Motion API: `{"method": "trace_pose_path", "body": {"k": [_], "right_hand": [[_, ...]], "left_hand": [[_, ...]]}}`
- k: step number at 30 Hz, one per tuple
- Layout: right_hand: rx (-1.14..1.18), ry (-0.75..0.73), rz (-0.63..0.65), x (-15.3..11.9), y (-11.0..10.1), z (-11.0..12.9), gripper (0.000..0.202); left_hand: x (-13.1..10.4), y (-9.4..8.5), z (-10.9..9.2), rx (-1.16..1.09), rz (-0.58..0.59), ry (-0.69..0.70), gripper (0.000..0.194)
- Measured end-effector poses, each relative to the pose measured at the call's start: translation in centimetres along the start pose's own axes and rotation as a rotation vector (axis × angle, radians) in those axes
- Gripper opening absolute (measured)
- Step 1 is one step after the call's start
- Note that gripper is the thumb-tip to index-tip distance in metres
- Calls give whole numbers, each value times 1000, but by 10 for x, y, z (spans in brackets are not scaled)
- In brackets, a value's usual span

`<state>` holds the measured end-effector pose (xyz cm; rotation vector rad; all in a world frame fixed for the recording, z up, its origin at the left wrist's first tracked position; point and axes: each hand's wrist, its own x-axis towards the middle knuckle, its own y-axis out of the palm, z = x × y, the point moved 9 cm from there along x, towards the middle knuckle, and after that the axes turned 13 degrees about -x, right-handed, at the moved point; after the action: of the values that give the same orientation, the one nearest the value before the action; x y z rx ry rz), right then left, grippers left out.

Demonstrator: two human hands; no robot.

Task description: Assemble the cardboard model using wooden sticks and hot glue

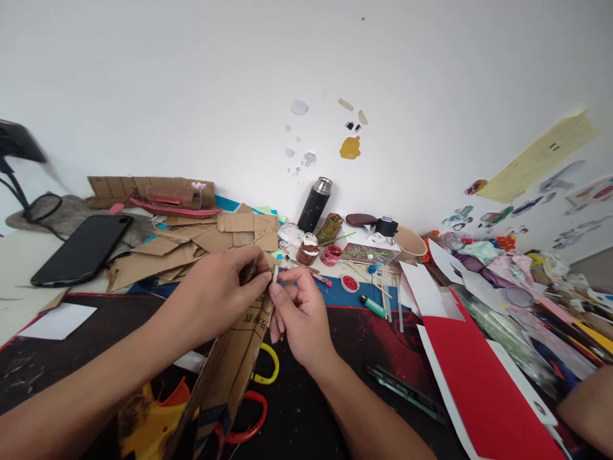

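A long folded strip of brown cardboard with printed characters slants up from the bottom edge. My left hand is closed around its upper end, thumb and fingers pinched together. My right hand meets it there, thumb and forefinger pinching at a small white piece on the cardboard's tip. What the white piece is cannot be made out. Below the strip lie scissors with a yellow loop and a red loop. A yellow tool with an orange part is partly hidden to the left.
Cardboard scraps and a red model boat stand back left, near a black phone. A black flask, paint jars and a green glue-stick-like tube lie behind. Red card and a cutter are right.
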<state>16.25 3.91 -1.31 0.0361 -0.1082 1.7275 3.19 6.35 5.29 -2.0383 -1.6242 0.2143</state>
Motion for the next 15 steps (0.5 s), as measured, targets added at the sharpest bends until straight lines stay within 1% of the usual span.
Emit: {"method": "trace_pose_path", "body": {"k": [15], "right_hand": [[-43,35,16,6,0,-10,37]], "left_hand": [[9,6,16,-48,47,-36,36]]}}
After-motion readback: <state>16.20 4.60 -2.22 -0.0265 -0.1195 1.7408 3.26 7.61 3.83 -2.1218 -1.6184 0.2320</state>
